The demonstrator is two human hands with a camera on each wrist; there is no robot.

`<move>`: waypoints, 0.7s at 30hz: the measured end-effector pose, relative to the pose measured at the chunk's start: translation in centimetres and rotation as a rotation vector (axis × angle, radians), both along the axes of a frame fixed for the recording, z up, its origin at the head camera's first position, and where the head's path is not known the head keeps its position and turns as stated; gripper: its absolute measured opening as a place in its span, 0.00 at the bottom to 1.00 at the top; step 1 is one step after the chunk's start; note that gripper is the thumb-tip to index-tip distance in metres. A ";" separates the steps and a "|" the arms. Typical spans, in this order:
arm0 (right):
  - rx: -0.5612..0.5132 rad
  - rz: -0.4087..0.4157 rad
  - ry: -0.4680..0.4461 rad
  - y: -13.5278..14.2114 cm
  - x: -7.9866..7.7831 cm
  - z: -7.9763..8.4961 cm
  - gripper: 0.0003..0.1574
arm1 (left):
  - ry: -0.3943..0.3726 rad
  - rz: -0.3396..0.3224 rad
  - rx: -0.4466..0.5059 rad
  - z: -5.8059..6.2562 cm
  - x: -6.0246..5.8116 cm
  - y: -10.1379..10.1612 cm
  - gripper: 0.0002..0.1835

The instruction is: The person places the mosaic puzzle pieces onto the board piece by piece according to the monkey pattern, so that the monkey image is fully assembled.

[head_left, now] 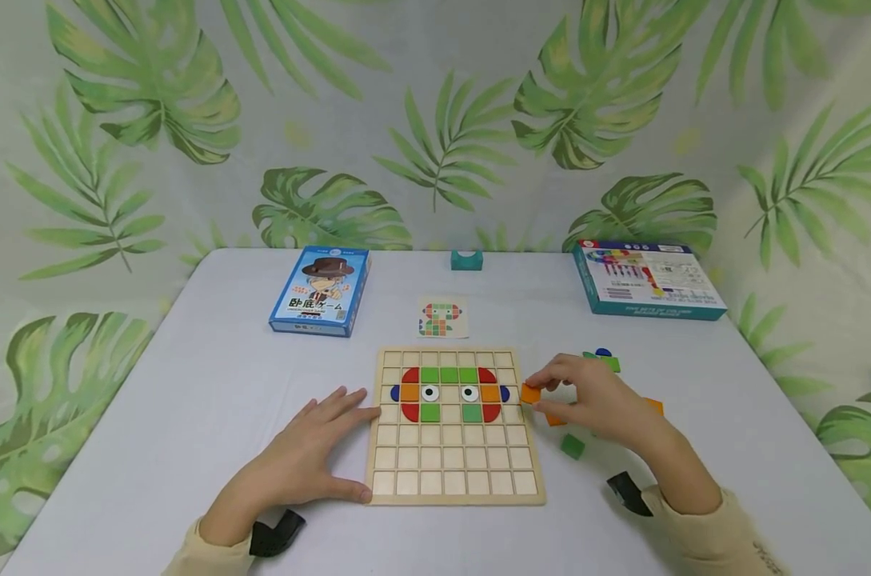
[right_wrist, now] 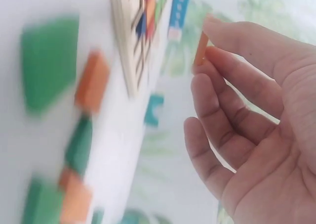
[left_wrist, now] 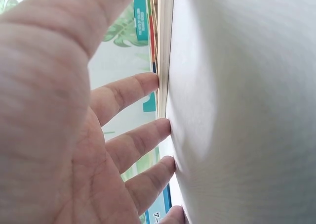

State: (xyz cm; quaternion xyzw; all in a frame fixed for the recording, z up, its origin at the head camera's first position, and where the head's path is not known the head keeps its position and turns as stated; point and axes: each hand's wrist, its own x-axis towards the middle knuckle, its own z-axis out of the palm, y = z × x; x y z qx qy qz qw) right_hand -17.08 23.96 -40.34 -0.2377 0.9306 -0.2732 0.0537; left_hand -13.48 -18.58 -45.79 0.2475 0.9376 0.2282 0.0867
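At the left, a blue cardboard box (head_left: 320, 290) with a printed cartoon figure lies flat on the smooth white cloth (head_left: 212, 376). Next comes a square board (head_left: 453, 460) of pale wood, divided into shallow square cells; red rounded corners, green and orange squares, white eye discs (head_left: 429, 393) and blue half-rounds form a face in its upper rows. Beyond it are a small printed card (head_left: 443, 318) and a teal block (head_left: 467, 262) with a scooped top. Just off the board's right edge, level with the eyes, is a thin, flat, squarish orange tile (head_left: 529, 394); the right wrist view shows it edge-on, its long axis nearly upright. Loose green tiles (head_left: 573, 446) and orange ones lie farther right, before a teal-edged box (head_left: 651, 280).

The left hand (head_left: 301, 456) has its fingers spread apart, index finger and thumb touching the board's left side. The right hand (head_left: 597, 396) pinches the orange tile between thumb and fingertips, the outer fingers loosely bent.
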 end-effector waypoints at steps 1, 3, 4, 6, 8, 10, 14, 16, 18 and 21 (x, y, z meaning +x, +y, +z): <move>-0.004 0.019 -0.007 -0.6 0.0 -0.1 0.15 | -0.005 0.003 -0.003 0.0 0.0 0.0 0.58; -0.009 0.051 -0.029 -1.8 0.0 -0.4 0.15 | -0.010 0.002 -0.007 0.0 -0.1 0.0 0.59; -0.006 0.068 -0.034 -2.3 -0.1 -0.6 0.15 | -0.012 0.002 -0.010 0.0 -0.1 0.0 0.59; 0.002 0.104 -0.040 -3.4 -0.1 -0.9 0.15 | -0.010 -0.002 -0.013 0.0 -0.1 0.0 0.59; 0.018 0.137 -0.034 -4.4 0.0 -1.1 0.14 | -0.006 -0.004 -0.018 0.1 -0.1 0.0 0.60; 0.027 0.172 -0.026 -5.3 0.1 -1.3 0.14 | -0.003 -0.005 -0.022 0.3 -0.1 -0.1 0.60; 0.025 0.240 -0.019 -6.8 0.3 -1.7 0.14 | -0.002 -0.008 -0.022 0.4 -0.1 0.0 0.60; 0.036 0.253 -0.022 -7.5 0.4 -1.8 0.14 | 0.000 -0.011 -0.021 0.4 -0.1 0.0 0.60; 0.060 0.263 -0.010 -8.0 0.4 -2.0 0.13 | -0.003 -0.010 -0.019 0.4 -0.1 0.0 0.60; 0.098 0.270 0.002 -8.6 0.4 -2.2 0.12 | -0.004 -0.006 -0.019 0.3 0.0 0.1 0.60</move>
